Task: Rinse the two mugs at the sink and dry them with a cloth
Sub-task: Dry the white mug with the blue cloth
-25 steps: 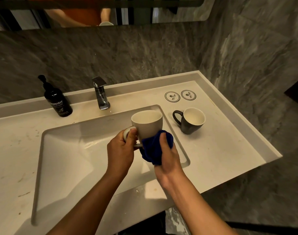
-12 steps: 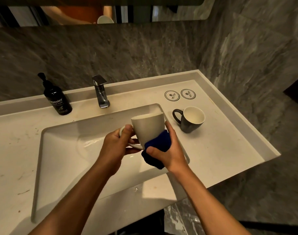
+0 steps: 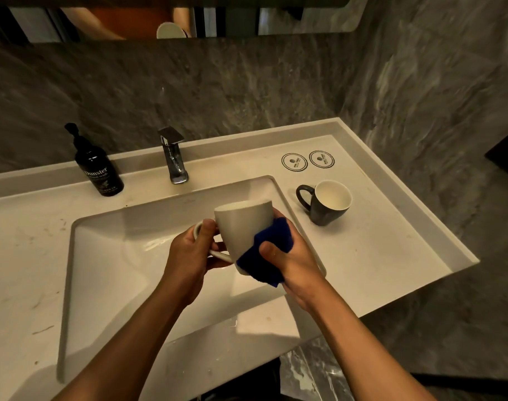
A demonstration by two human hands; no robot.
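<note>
**White mug held over the basin, blue cloth pressed to its side**

The left hand (image 3: 193,253) is closed on the looped handle of the white mug (image 3: 242,227), thumb laid over the top of the loop and the other fingers curled under and through it. The right hand (image 3: 293,256) is clamped on a folded blue cloth (image 3: 268,256), thumb on the near face, fingers wrapped round the far side of the mug, so the cloth is squeezed against the mug's lower wall and base at about 4 o'clock of the cup.

The white mug is smooth, matte ceramic, tapering from a wide rim to a narrower foot. It is tipped with its mouth turned away toward 12 o'clock, so only the outer wall shows. The cloth looks thick and nubbly, deep blue, bunched into a pad.

Both hands hold the mug in the air above the right part of the sink (image 3: 108,256), a pale rectangular basin with a sloping glossy floor, sunk into a light stone-like counter (image 3: 377,256) that carries faint scuffs.

At 2 o'clock from the hands the black mug (image 3: 328,205) stands upright on the counter, white inside, handle toward 9 o'clock, well apart from the white one. Beyond it at 1 o'clock lie two round printed coasters (image 3: 294,162). At 11 o'clock stands a squared chrome tap (image 3: 174,157), and farther toward 10 o'clock a dark pump bottle (image 3: 99,169) with a pale label. The wall (image 3: 247,96) behind is grey veined marble.
</note>
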